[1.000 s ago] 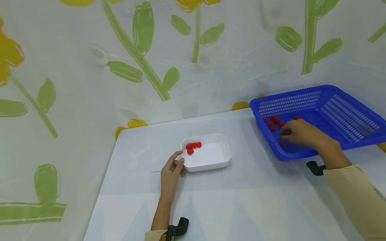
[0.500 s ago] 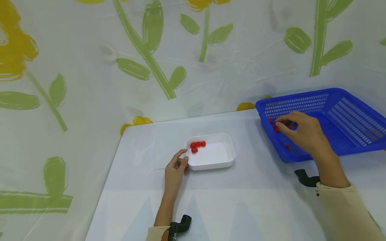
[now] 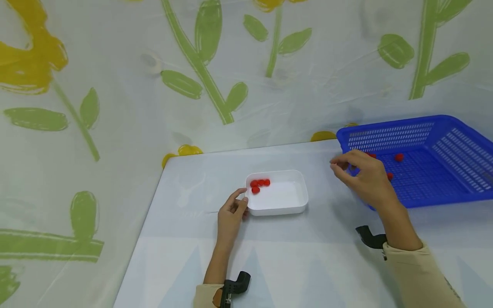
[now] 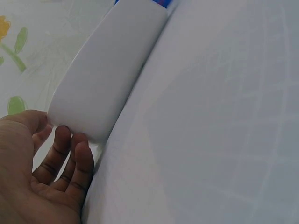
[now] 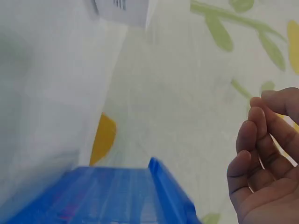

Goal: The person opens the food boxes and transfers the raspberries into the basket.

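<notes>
A white rectangular dish (image 3: 277, 205) lies on the table, with several small red berry-like pieces (image 3: 256, 190) at its far left. My left hand (image 3: 231, 216) holds the dish's left end, and the left wrist view shows its fingertips (image 4: 63, 132) against the wall. Just outside the left side of the blue basket (image 3: 443, 197), my right hand (image 3: 363, 177) hovers in the air. Its thumb and index tips nearly meet; I see nothing between them, though something small could be hidden. More red pieces (image 3: 399, 157) lie in the basket, some partly covered by the hand.
The blue slatted basket stands at the right of the white table (image 3: 308, 252). A pale wall covering (image 3: 308, 102) with printed flowers rises behind and to the left. Each wrist carries a black mount (image 3: 371, 238).
My right hand has come up and left, out of the basket to beyond its left side. My left hand stays at the dish. The whole view has drifted slightly to the left.
</notes>
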Available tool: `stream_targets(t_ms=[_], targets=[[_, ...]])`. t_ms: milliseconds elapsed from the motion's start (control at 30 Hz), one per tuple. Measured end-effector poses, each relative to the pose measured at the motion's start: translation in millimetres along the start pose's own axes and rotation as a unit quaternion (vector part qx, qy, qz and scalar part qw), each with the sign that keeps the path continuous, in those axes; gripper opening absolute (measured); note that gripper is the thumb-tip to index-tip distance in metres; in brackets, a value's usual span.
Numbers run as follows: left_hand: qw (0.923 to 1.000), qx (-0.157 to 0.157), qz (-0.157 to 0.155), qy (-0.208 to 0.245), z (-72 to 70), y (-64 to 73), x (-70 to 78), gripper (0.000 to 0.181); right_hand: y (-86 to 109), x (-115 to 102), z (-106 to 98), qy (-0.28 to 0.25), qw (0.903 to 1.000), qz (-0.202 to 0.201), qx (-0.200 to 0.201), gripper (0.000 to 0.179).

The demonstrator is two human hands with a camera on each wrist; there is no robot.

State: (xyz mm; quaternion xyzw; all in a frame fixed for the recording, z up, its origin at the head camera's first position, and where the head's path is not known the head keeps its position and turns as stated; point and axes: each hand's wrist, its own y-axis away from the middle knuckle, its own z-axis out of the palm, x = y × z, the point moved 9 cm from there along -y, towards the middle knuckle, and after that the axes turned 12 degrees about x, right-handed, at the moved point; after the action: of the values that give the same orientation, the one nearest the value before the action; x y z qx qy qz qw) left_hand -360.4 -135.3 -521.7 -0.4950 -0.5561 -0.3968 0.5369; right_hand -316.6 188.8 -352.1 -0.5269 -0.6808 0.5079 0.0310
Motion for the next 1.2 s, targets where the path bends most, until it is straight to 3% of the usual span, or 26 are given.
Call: stream_targets(t_ms=[300,567,700,833,1200], targets=[[0.9999,-0.009,0.004,-0.004,-4.2,9.8,33.5,0.03,1.3,-24.3,41.1,-0.014,0.999,-0.01,-0.042,0.008],[0.9998,-0.014,0.011,0.009,-3.7,7.5,31.3,0.031,3.6,-47.3,76.8,-0.045,0.9956,-0.021,-0.079,0.008],[0.9998,-0.008,0.012,0.017,-3.2,3.2,20.4,0.031,6.7,-54.6,93.8,-0.064,0.9926,-0.029,-0.099,0.008],[0.9998,0.0,0.012,0.013,-2.2,0.0,9.1,0.03,9.1,-61.2,107.9,-0.067,0.9907,-0.043,-0.11,0.01],[0.9995,0.003,0.023,0.021,-1.5,-2.0,6.9,0.031,10.2,-76.6,142.6,-0.045,0.9868,-0.067,-0.14,0.013]])
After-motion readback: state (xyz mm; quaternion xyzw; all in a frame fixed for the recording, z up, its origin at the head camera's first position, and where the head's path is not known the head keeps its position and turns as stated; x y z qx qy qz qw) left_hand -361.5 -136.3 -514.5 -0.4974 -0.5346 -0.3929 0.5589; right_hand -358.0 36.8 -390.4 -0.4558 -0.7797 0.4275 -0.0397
